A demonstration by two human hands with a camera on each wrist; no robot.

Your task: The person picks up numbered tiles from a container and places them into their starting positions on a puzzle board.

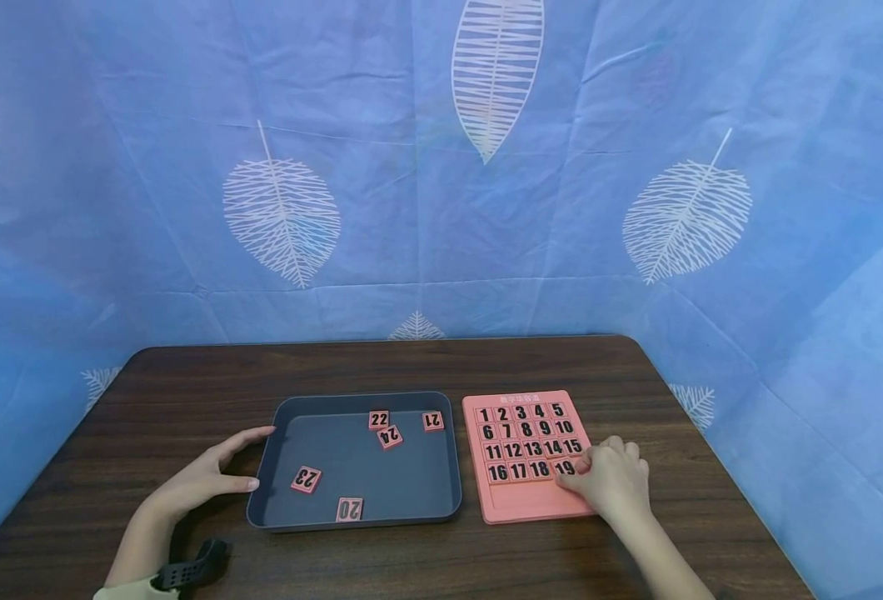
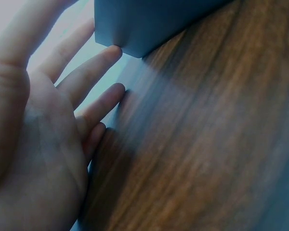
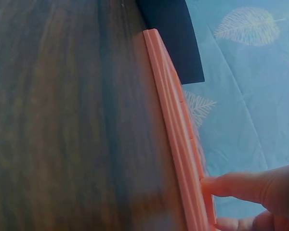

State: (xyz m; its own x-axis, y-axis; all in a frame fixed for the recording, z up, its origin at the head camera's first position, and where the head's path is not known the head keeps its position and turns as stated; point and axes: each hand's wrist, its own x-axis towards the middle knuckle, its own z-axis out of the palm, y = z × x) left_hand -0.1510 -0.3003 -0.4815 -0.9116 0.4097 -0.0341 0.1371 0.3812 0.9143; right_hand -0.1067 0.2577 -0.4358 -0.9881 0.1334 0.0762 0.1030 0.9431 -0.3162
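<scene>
A pink number board (image 1: 516, 502) lies on the table at the right, with tiles 1 to 18 in its upper rows. My right hand (image 1: 616, 479) is at its right side, thumb and forefinger pinching the number 19 tile (image 1: 565, 469) at the end of the fourth row. In the right wrist view the thumb (image 3: 236, 186) meets the board's edge area. To the left, a dark grey tray (image 1: 359, 467) holds loose tiles 20 (image 1: 349, 509), 21 (image 1: 433, 421), 22 (image 1: 378, 419), 23 (image 1: 306, 478) and 24 (image 1: 390, 437). My left hand (image 1: 200, 478), fingers spread and extended, touches the tray's left rim.
Both the tray and the board rest on a dark wooden table (image 1: 381, 367), with a narrow gap between them. Behind it hangs a blue cloth (image 1: 381, 208) with white leaf prints. A black wristband (image 1: 194, 567) is on the left wrist.
</scene>
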